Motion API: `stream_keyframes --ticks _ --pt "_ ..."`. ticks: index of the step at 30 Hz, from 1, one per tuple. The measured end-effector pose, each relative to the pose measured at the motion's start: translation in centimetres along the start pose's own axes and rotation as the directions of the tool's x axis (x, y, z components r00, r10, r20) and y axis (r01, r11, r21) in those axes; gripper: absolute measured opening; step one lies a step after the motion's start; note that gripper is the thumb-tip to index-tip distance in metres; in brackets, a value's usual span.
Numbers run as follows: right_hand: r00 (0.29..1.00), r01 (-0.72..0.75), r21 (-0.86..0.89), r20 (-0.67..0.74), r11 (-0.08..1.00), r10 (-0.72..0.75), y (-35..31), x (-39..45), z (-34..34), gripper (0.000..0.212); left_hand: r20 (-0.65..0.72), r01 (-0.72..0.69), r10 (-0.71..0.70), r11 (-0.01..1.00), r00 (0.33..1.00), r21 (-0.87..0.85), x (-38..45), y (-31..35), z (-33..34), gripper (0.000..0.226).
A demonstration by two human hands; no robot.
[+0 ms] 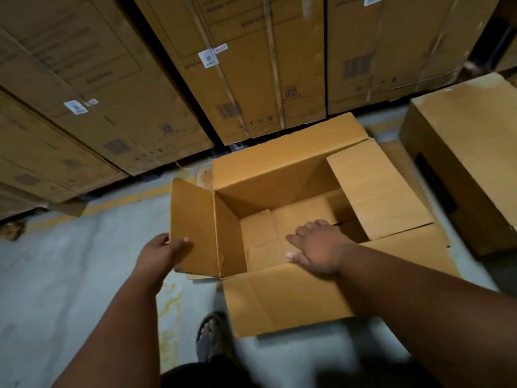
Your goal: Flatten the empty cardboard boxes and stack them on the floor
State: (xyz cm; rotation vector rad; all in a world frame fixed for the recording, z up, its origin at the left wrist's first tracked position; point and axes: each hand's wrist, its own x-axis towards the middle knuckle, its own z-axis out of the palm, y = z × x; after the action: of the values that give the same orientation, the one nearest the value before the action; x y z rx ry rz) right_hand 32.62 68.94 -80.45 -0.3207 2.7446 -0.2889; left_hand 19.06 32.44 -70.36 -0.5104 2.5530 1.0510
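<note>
Open tan cardboard box (282, 175) at frame centre on grey concrete floor (56, 275), all four top flaps splayed, bottom flaps not yet released.

Risks, as judged: bottom panels may be taped or interlocked, so pushing down could tear the board instead of folding it; pulling on the left flap (193, 219) alone could drag or tip the box; sandalled foot (209, 334) close to near flap.

Left hand (162, 253) pinches left flap's near edge, thumb on inner face. Right hand (316, 247) lies over near rim, fingers nearly straight, reaching inside, grasping nothing.

Closed brown carton (470, 152) stands at right.
</note>
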Motion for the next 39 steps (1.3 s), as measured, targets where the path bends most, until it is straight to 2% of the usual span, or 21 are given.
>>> stream_keyframes --ticks 3,5,7,9,11,12,14,16,18,19,21,23,24,25,26,28,30,32,34,37,39 --pt "0.982 -0.188 -0.093 -0.04 0.978 0.185 2.3 -1.6 -1.1 0.059 -0.184 0.222 -0.172 0.928 0.968 0.299 1.3 -4.6 -1.4 0.058" --pt "0.946 -0.323 -0.146 -0.016 0.935 0.324 3.8 -3.1 -1.6 0.046 -0.245 0.401 -0.328 0.835 0.912 0.375 1.3 -6.2 0.2 0.085" --pt "0.921 -0.377 -0.206 0.017 0.903 0.389 5.0 -4.4 -2.1 0.048 -0.301 0.429 -0.318 0.776 0.899 0.462 -0.4 -5.9 2.9 0.114" --pt "0.927 -0.37 -0.234 -0.028 0.899 0.374 5.7 -5.3 -2.6 0.043 -0.267 0.148 0.053 0.72 0.962 0.678 -2.0 -4.2 6.0 0.098" --pt "0.925 -0.379 -0.228 -0.101 0.897 0.366 6.1 -5.9 -3.5 0.033 0.021 -0.242 0.382 0.54 0.924 0.806 -4.3 -1.5 9.4 0.076" --pt "0.916 -0.398 -0.209 -0.146 0.893 0.374 6.4 -6.3 -4.1 0.029 0.19 -0.404 0.43 0.488 0.883 0.774 -4.8 -0.8 11.0 0.07" --pt "0.878 -0.458 -0.138 -0.221 0.878 0.424 7.3 -6.9 -5.8 0.03 0.448 -0.575 0.362 0.468 0.817 0.671 -6.1 -0.3 13.6 0.075" --pt "0.825 -0.537 -0.103 -0.274 0.838 0.495 8.7 -7.7 -7.6 0.035 0.616 -0.645 0.232 0.445 0.753 0.621 -7.2 -0.9 15.3 0.09" --pt "0.763 -0.61 -0.099 -0.339 0.786 0.55 10.7 -8.9 -8.8 0.037 0.687 -0.698 0.183 0.36 0.704 0.619 -7.7 -1.3 16.2 0.097" --pt "0.723 -0.651 -0.092 -0.378 0.754 0.578 11.9 -9.6 -9.2 0.039 0.696 -0.702 0.168 0.347 0.698 0.621 -7.7 -1.3 16.5 0.092" --pt "0.616 -0.753 -0.065 -0.419 0.654 0.667 14.8 -11.1 -9.5 0.044 0.641 -0.657 0.184 0.369 0.745 0.657 -7.2 -1.5 16.8 0.076" --pt "0.508 -0.844 -0.012 -0.34 0.537 0.791 17.5 -12.5 -9.7 0.056 0.534 -0.587 0.244 0.33 0.809 0.739 -6.9 -1.7 16.7 0.071" --pt "0.475 -0.867 0.041 -0.239 0.497 0.847 19.0 -13.1 -8.8 0.062 0.489 -0.559 0.287 0.271 0.824 0.784 -6.7 -2.0 16.5 0.078" --pt "0.477 -0.863 0.123 -0.125 0.49 0.87 20.0 -13.6 -7.7 0.069 0.458 -0.531 0.319 0.202 0.83 0.823 -6.5 -2.1 16.3 0.088" --pt "0.537 -0.822 0.235 0.016 0.519 0.843 20.9 -14.1 -5.8 0.078 0.421 -0.49 0.333 0.158 0.844 0.857 -6.5 -2.1 16.1 0.098" --pt "0.666 -0.725 0.46 0.283 0.512 0.69 21.5 -14.8 -2.1 0.107 0.306 -0.359 0.249 0.203 0.919 0.911 -5.8 -2.9 15.8 0.114" --pt "0.667 -0.725 0.556 0.424 0.406 0.613 21.1 -14.6 0.2 0.127 0.234 -0.232 0.04 0.359 0.971 0.904 -4.7 -4.4 15.1 0.12" --pt "0.634 -0.736 0.615 0.478 0.283 0.608 20.7 -13.9 0.2 0.118 0.345 -0.275 -0.058 0.489 0.937 0.828 -3.1 -5.6 14.4 0.083" --pt "0.602 -0.731 0.67 0.544 0.13 0.584 20.2 -13.2 -0.8 0.094 0.42 -0.364 0.031 0.56 0.907 0.745 -1.7 -5.7 13.8 0.041" --pt "0.56 -0.703 0.711 0.561 -0.01 0.61 20.3 -12.4 -1.6 0.068 0.343 -0.378 0.196 0.691 0.919 0.616 -0.4 -4.9 13.6 0.041" --pt "0.542 -0.666 0.745 0.528 -0.049 0.654 20.5 -12.0 -2.6 0.067 0.265 -0.358 0.257 0.801 0.929 0.479 0.1 -3.7 12.8 0.04"
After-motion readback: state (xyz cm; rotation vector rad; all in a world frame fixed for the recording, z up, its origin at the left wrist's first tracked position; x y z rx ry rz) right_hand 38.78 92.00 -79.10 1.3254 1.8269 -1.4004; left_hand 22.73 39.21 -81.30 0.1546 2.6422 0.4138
